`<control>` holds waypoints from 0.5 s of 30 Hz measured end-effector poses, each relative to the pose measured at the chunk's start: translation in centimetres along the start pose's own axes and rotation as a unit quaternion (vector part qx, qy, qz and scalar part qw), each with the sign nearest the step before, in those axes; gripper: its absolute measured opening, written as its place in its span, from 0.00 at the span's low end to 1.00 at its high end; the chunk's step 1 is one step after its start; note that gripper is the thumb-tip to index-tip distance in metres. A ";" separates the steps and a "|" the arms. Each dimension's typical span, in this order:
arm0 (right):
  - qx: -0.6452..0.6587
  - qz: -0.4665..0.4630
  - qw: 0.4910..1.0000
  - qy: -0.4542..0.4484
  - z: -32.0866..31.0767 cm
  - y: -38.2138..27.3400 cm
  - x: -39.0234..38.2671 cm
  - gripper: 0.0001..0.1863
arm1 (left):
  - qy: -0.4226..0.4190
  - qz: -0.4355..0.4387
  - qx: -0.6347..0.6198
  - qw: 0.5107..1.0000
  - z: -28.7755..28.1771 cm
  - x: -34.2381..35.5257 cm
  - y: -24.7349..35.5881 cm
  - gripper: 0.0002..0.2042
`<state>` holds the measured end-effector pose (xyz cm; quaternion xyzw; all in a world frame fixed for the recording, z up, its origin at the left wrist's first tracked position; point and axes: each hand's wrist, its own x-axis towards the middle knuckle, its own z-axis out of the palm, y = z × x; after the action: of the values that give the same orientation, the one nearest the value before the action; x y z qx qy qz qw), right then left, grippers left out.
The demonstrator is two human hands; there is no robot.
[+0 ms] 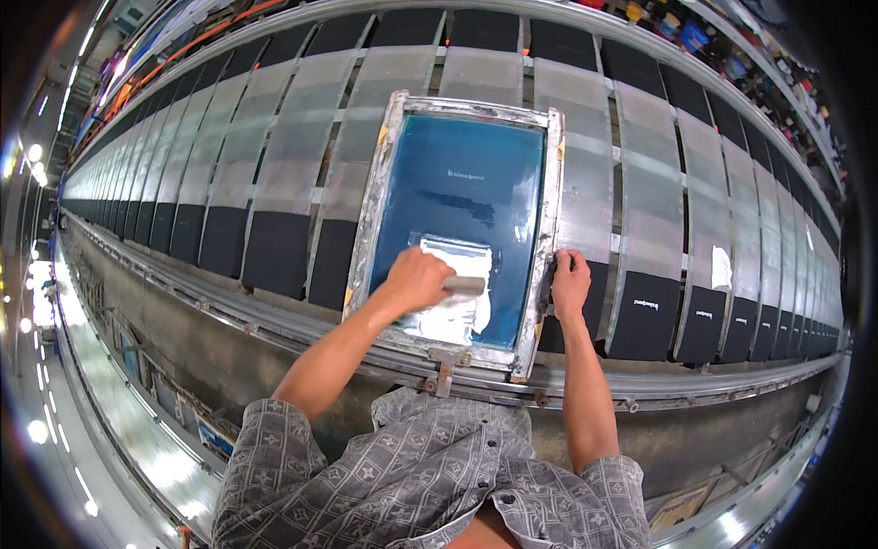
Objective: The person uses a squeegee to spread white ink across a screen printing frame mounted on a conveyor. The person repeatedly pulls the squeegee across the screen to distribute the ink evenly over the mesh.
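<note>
Currently the left hand is closed around a grey bar, which lies over the near half of a blue screen, beside a bright white patch. The screen sits in a worn metal frame above a long row of pallets. At the frame's right rail, the right hand has its thumb and fingers drawn close; I cannot tell whether they clamp anything. Black fabric pieces lie on the pallets' near ends, several to the right bearing 1 small white print each.
</note>
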<state>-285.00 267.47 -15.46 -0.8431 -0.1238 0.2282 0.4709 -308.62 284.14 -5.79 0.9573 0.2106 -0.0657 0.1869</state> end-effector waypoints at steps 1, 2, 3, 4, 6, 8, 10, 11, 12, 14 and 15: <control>0.006 0.001 1.000 -0.003 0.1 0.2 0.0 0.14 | 0.007 0.007 0.015 1.000 -0.5 1.4 -0.7 0.12; 0.011 0.002 1.000 -0.005 0.2 0.5 0.0 0.14 | 0.009 0.007 0.019 1.000 -1.1 3.0 -1.5 0.12; 0.016 0.004 1.000 -0.006 0.3 0.7 0.0 0.14 | 0.011 0.009 0.022 1.000 -1.6 4.8 -2.2 0.13; 0.028 0.002 1.000 -0.010 0.4 0.6 -0.4 0.14 | 0.010 0.007 0.027 1.000 -1.9 6.0 -2.9 0.13; 0.036 -0.001 0.999 -0.010 0.6 0.6 -0.5 0.13 | -0.014 0.018 0.018 1.000 -1.8 7.5 -4.1 0.13; 0.047 0.000 0.999 -0.013 0.7 0.6 -0.6 0.13 | -0.036 0.013 0.008 0.999 -1.4 7.6 -4.4 0.12; 0.054 0.002 0.998 -0.020 0.5 0.4 -0.7 0.12 | -0.028 0.016 0.015 0.999 -0.9 6.6 -3.9 0.11; 0.065 0.013 0.997 -0.027 0.4 0.3 -0.9 0.12 | -0.024 0.016 0.019 0.999 -0.5 5.8 -3.4 0.11; 0.077 0.022 0.996 -0.035 0.2 -0.2 -1.1 0.12 | -0.053 0.010 0.040 0.998 -0.5 4.3 -2.4 0.12; 0.084 0.028 0.995 -0.042 0.1 -0.2 -1.0 0.12 | -0.037 0.012 0.005 0.999 1.3 0.2 -0.8 0.06; 0.078 0.032 0.995 -0.047 0.0 -0.3 -0.9 0.12 | -0.051 0.009 -0.006 0.999 1.7 -1.6 0.1 0.06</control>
<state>-285.81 267.26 -14.96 -0.7957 -0.1003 0.2912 0.5215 -310.12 282.80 -6.95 0.9533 0.1926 -0.1118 0.2041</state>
